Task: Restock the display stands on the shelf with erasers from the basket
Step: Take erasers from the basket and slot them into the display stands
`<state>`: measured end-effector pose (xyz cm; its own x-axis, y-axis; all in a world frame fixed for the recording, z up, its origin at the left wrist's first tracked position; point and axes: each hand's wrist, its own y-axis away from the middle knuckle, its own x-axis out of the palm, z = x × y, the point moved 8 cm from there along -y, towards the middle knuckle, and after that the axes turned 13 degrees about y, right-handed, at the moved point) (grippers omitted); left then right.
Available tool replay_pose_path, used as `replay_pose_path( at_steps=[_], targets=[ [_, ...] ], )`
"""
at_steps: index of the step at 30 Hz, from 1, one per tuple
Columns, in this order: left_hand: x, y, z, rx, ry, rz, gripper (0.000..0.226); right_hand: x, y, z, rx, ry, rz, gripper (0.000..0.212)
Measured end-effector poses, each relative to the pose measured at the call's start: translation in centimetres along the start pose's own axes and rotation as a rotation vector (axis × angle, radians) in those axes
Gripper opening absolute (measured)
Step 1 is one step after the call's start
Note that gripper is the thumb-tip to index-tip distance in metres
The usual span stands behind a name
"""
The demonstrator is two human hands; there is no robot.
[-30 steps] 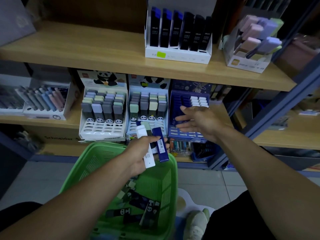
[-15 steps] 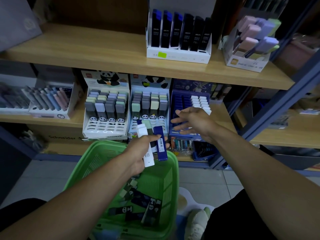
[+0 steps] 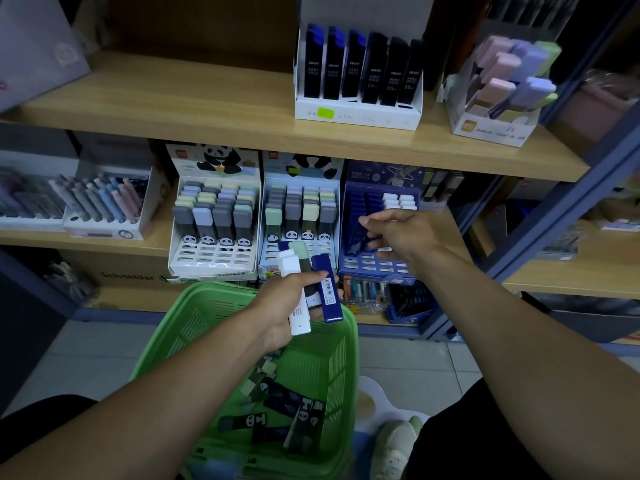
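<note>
Erasers (image 3: 311,289) fan out of the left hand (image 3: 287,306), which grips several at once: a white one toward 6 o'clock, a blue one at its 3 o'clock side, a pale green and dark one between them. That hand hangs over the far rim of the green basket (image 3: 214,327), at the centre of the view.

More erasers, dark sleeves with panda faces, lie loose in the basket bottom (image 3: 287,414) at 6 o'clock.

Right hand (image 3: 401,233) hovers at 2 o'clock from the left hand, in front of the blue stand (image 3: 374,268), fingers loosely spread and slightly bent, holding nothing. Whether the fingertips touch the stand cannot be told.

Blue stand sits on the middle shelf (image 3: 145,240); only a few white erasers (image 3: 398,200) fill its back rows at 12 o'clock, the other slots showing bare. At its 9 o'clock stand 2 panda stands: the near one (image 3: 301,216) just beside it and the far one (image 3: 214,220) next along, both holding rows of grey, green, yellow and lilac erasers in the back, with open slots in front.

Upper shelf at 12 o'clock carries a white box of dark lead cases (image 3: 358,71).
</note>
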<state>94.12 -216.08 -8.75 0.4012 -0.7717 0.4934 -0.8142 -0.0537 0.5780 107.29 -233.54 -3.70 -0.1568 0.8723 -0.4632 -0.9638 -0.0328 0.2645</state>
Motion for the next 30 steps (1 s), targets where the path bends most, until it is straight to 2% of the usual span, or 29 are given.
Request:
replay_pose_path(
  at_steps=[7, 12, 14, 17, 19, 23, 29, 30],
  targets=[
    [0.6, 0.4, -0.1, 0.01, 0.02, 0.012, 0.022, 0.4, -0.2, 0.0, -0.006, 0.048, -0.026, 0.012],
    [0.4, 0.2, -0.3, 0.023, 0.019, 0.022, 0.028, -0.8, 1.2, 2.3, -0.219, 0.117, -0.169, 0.014],
    [0.4, 0.3, -0.4, 0.029, 0.029, 0.03, 0.03, 0.2, 2.2, 3.0, -0.245, 0.165, -0.043, 0.019],
    [0.6, 0.2, -0.6, 0.04, 0.028, 0.053, 0.029, 3.6, 4.0, 2.1, -0.155, 0.307, 0.3, 0.035],
    [0.8, 0.1, -0.5, 0.044, 0.015, 0.065, 0.03, 5.1, 4.6, 1.1, -0.114, 0.364, 0.411, 0.04],
    [0.7, 0.1, -0.2, 0.04, 0.033, 0.043, 0.022, 5.5, 4.3, 1.2, -0.122, 0.341, 0.412, 0.026],
    [-0.2, -0.5, -0.2, 0.021, 0.066, 0.009, 0.014, 2.5, 3.1, 1.6, -0.101, 0.264, 0.303, 0.004],
    [-0.2, -0.4, -0.2, 0.02, 0.06, 0.013, 0.016, 1.8, 2.9, 1.5, -0.098, 0.249, 0.279, 0.006]
  ],
)
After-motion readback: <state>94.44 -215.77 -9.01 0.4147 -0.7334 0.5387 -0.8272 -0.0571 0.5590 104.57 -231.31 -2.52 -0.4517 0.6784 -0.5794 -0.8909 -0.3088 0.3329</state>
